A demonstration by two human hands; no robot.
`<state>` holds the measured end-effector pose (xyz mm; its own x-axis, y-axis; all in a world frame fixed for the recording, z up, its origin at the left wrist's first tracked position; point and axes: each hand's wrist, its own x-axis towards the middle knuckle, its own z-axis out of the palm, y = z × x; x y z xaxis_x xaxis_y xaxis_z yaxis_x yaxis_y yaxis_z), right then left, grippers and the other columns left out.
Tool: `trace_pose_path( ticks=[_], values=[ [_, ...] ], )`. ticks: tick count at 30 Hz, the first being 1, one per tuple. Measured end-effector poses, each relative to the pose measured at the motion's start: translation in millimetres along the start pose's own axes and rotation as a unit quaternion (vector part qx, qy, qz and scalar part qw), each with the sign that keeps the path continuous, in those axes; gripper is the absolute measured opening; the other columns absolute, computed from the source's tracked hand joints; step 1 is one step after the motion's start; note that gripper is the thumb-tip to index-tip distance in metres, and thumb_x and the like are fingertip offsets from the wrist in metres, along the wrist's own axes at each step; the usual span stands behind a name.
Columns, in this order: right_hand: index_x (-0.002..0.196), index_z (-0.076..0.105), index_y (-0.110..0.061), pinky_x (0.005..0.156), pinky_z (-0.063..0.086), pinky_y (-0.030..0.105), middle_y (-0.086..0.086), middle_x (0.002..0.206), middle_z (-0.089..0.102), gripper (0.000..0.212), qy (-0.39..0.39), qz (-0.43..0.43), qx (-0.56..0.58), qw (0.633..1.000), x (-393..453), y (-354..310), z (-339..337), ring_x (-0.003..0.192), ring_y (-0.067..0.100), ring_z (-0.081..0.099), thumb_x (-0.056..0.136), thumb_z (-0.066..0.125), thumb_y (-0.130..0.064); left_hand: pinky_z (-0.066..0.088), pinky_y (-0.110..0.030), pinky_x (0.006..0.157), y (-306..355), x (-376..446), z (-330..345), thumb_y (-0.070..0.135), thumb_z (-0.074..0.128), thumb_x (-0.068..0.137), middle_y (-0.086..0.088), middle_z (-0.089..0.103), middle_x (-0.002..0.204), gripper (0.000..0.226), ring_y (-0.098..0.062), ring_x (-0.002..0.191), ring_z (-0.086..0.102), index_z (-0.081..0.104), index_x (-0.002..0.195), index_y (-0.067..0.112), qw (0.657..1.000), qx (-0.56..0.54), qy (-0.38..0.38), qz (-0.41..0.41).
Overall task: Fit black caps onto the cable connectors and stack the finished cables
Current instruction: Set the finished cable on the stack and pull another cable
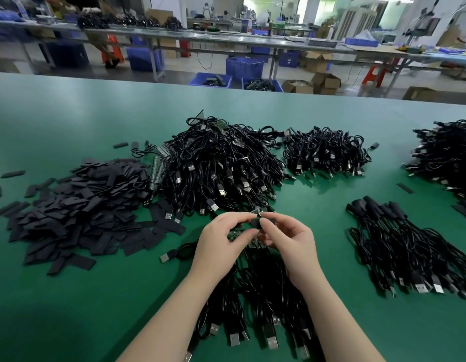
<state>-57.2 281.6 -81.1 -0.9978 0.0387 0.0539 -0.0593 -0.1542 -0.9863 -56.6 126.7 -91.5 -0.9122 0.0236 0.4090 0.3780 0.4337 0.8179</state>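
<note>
Loose cables (pixel 255 309) lie under your wrists on the surface (pixel 70 296) while your left hand (pixel 221 241) pinches a connector board and your right hand (pixel 286 239) pinches a black cap (pixel 256 222) against it, aligned for fitting.

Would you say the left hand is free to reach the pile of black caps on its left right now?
Probably not yet: the left hand and right hand are both pinching a cap onto a connector. The path across the green table to the cap pile looks unobstructed.
</note>
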Motion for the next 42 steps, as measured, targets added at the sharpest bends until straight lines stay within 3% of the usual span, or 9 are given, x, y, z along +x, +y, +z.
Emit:
trace_pose_path(
  ticks=[6,16,21,26,31,35,39,42],
  values=[
    [0.099,0.079,-0.03,0.068,0.053,0.017,0.0,0.079,0.072,0.027,-0.049,0.008,0.006,0.999,-1.4,-2.1,-3.2,0.07,0.007,0.065,0.084,0.075,-0.007,0.044,-0.009,0.085,-1.4,-0.5,0.2,0.044,0.065,0.082,0.033,0.062,0.107,0.027,0.005,0.104,0.058,0.06,0.101,0.062,0.999,-0.022,0.008,-0.026],
    [0.087,0.081,-0.032,0.074,0.055,0.02,0.003,0.086,0.077,0.031,-0.04,-0.012,-0.027,0.999,-3.1,-5.3,-1.7,0.078,0.01,0.071,0.082,0.076,-0.002,0.051,-0.025,0.087,-2.8,-1.9,0.8,0.026,0.071,0.086,0.028,0.066,0.101,0.027,0.002,0.1,0.061,0.065,0.094,0.051,0.999,-0.034,0.011,-0.027],
    [0.08,0.081,-0.03,0.07,0.054,0.017,0.002,0.081,0.077,0.026,-0.025,-0.011,-0.027,0.999,-3.5,-5.7,-0.5,0.075,0.008,0.071,0.08,0.078,-0.005,0.051,-0.021,0.085,0.6,-2.0,0.7,0.045,0.061,0.082,0.027,0.067,0.097,0.014,0.0,0.098,0.063,0.066,0.093,0.05,0.999,-0.039,0.005,-0.014],
    [0.078,0.081,-0.028,0.068,0.051,0.014,-0.001,0.079,0.077,0.022,-0.03,-0.024,-0.038,0.999,-3.5,-4.5,-1.0,0.073,0.004,0.07,0.081,0.078,-0.007,0.053,-0.028,0.084,0.0,-1.8,1.9,0.048,0.06,0.082,0.026,0.068,0.095,0.012,-0.001,0.095,0.064,0.066,0.092,0.052,0.999,-0.048,0.005,-0.018],
    [0.075,0.079,-0.02,0.073,0.055,0.019,0.003,0.085,0.077,0.001,0.024,0.005,0.063,0.998,-0.9,-2.0,-2.7,0.082,0.012,0.071,0.076,0.078,-0.02,0.052,-0.022,0.083,-2.2,-2.2,2.6,0.042,0.067,0.081,0.024,0.068,0.097,0.02,-0.001,0.095,0.064,0.067,0.101,0.047,0.998,-0.057,0.006,-0.03],
    [0.081,0.073,-0.016,0.076,0.056,0.021,0.007,0.098,0.077,0.016,0.048,0.003,0.093,0.994,0.1,-0.8,-4.1,0.095,0.017,0.073,0.072,0.076,-0.029,0.041,-0.004,0.079,-0.4,-2.9,1.9,0.039,0.069,0.082,0.032,0.064,0.097,0.025,0.006,0.098,0.06,0.063,0.1,0.056,0.998,-0.039,0.026,-0.029],
    [0.077,0.074,-0.021,0.076,0.057,0.023,0.01,0.097,0.077,0.007,0.001,0.012,0.1,0.995,-1.2,-1.2,-1.9,0.094,0.02,0.074,0.076,0.073,-0.028,0.05,-0.015,0.077,-1.2,-2.3,1.9,0.027,0.071,0.087,0.024,0.069,0.093,0.019,0.0,0.091,0.065,0.07,0.096,0.044,0.999,-0.039,0.02,-0.018],
    [0.076,0.074,-0.021,0.075,0.057,0.023,0.01,0.092,0.077,0.01,-0.008,0.015,0.091,0.996,-1.1,-0.6,-2.1,0.088,0.018,0.074,0.073,0.074,-0.03,0.048,-0.013,0.083,-2.3,-2.1,0.8,0.027,0.073,0.085,0.022,0.067,0.097,0.017,0.001,0.099,0.062,0.073,0.1,0.036,0.999,0.004,0.041,0.011]
  ],
)
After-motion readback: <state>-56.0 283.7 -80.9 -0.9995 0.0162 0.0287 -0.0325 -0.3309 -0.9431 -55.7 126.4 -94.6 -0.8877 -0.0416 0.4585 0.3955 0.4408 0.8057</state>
